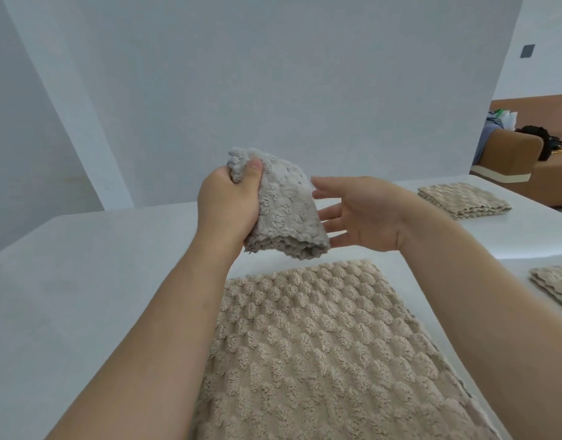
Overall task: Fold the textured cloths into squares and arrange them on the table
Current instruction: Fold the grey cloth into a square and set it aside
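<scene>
A: Nearest?
B: Beige cloth, bobbled pile, spread flat on the table. Its long axis runs away from the viewer, leaning left.
A: Hands?
B: Above its far end. The left hand clenches a grey cloth, fluffy, folded small, held in the air, with the bunched end up and the loose edge down-right. The right hand has straight fingers just beside it; contact unclear.
A: Count?
B: One grey. Beige: one spread, a near pile at the right edge, and a far pile back right.
</scene>
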A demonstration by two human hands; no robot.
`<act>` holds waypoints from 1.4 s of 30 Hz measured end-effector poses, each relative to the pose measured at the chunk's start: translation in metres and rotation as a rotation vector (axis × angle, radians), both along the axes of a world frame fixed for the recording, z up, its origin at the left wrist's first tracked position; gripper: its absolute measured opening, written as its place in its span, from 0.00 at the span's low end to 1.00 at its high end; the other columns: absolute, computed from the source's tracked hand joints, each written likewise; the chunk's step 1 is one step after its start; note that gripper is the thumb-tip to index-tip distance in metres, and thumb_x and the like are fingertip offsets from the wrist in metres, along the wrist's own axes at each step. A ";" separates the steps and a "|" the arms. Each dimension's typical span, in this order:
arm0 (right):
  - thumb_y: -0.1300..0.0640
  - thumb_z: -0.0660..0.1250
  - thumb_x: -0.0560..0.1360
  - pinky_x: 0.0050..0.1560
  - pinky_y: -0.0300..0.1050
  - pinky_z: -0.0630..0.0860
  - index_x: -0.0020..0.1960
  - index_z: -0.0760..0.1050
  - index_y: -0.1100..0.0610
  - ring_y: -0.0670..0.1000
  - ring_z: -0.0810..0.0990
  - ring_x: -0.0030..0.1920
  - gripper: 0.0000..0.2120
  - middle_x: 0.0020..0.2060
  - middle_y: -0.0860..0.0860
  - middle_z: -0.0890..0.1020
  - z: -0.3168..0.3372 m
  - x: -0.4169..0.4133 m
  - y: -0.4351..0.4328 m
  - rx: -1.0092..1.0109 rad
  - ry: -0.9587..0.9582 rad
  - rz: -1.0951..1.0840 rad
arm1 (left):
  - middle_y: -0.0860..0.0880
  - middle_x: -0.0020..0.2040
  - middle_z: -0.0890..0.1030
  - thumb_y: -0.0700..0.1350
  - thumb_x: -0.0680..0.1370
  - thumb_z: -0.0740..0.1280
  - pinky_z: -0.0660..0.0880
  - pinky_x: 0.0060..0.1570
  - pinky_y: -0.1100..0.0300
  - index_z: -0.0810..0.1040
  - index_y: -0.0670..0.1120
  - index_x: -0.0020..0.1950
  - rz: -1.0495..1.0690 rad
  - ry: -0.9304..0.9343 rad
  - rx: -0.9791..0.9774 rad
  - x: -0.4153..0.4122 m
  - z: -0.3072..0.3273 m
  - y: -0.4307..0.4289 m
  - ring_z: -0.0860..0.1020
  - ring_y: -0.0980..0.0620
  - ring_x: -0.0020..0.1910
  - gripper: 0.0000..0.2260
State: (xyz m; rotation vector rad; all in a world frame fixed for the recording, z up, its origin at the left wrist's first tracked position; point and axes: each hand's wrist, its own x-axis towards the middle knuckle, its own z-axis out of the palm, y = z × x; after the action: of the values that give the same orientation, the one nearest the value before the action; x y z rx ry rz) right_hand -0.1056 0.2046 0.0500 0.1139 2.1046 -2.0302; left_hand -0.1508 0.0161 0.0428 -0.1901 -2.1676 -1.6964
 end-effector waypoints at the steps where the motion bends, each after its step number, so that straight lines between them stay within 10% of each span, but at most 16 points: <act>1: 0.43 0.62 0.83 0.59 0.59 0.80 0.62 0.75 0.58 0.61 0.84 0.54 0.19 0.54 0.60 0.84 -0.005 -0.004 -0.002 -0.010 -0.003 -0.038 | 0.49 0.44 0.84 0.59 0.80 0.66 0.81 0.52 0.45 0.79 0.48 0.45 -0.008 0.027 -0.036 0.002 -0.001 0.005 0.83 0.48 0.46 0.16; 9: 0.29 0.61 0.76 0.57 0.57 0.82 0.56 0.79 0.58 0.59 0.86 0.50 0.33 0.51 0.56 0.86 -0.021 -0.021 -0.008 0.235 0.119 -0.284 | 0.54 0.43 0.82 0.60 0.81 0.63 0.76 0.45 0.54 0.78 0.48 0.49 0.005 0.106 -0.161 0.005 -0.012 0.019 0.81 0.53 0.44 0.16; 14: 0.30 0.53 0.80 0.35 0.44 0.76 0.47 0.72 0.57 0.51 0.78 0.30 0.29 0.25 0.50 0.78 -0.021 -0.014 -0.007 0.559 0.313 -0.360 | 0.51 0.37 0.78 0.60 0.82 0.63 0.70 0.38 0.55 0.73 0.50 0.41 0.037 0.058 -0.191 -0.002 -0.021 0.017 0.77 0.50 0.37 0.16; 34: 0.33 0.53 0.81 0.33 0.44 0.66 0.57 0.69 0.58 0.46 0.75 0.38 0.28 0.39 0.50 0.77 -0.026 -0.013 -0.008 0.616 0.370 -0.425 | 0.51 0.35 0.72 0.59 0.83 0.62 0.62 0.32 0.56 0.68 0.48 0.40 0.028 0.014 -0.304 -0.006 -0.033 0.018 0.71 0.52 0.34 0.18; 39: 0.38 0.47 0.84 0.28 0.41 0.65 0.42 0.64 0.55 0.43 0.67 0.15 0.23 0.14 0.44 0.68 -0.028 -0.017 -0.005 0.542 0.332 -0.354 | 0.50 0.34 0.78 0.61 0.81 0.63 0.72 0.32 0.58 0.70 0.46 0.58 -0.073 -0.176 -0.096 -0.010 -0.034 0.016 0.78 0.54 0.32 0.19; 42: 0.44 0.51 0.85 0.27 0.41 0.66 0.61 0.64 0.53 0.44 0.68 0.17 0.14 0.17 0.43 0.70 -0.032 -0.021 0.000 0.477 0.308 -0.375 | 0.46 0.50 0.85 0.61 0.77 0.70 0.83 0.50 0.50 0.70 0.46 0.69 -0.163 -0.299 0.059 -0.016 -0.034 0.013 0.85 0.48 0.45 0.28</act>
State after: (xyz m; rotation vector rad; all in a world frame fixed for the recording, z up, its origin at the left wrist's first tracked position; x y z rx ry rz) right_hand -0.1268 0.2042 0.0176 0.3079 2.9245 -1.7617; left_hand -0.1670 0.0292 0.0084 -0.1046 -2.3643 -1.9866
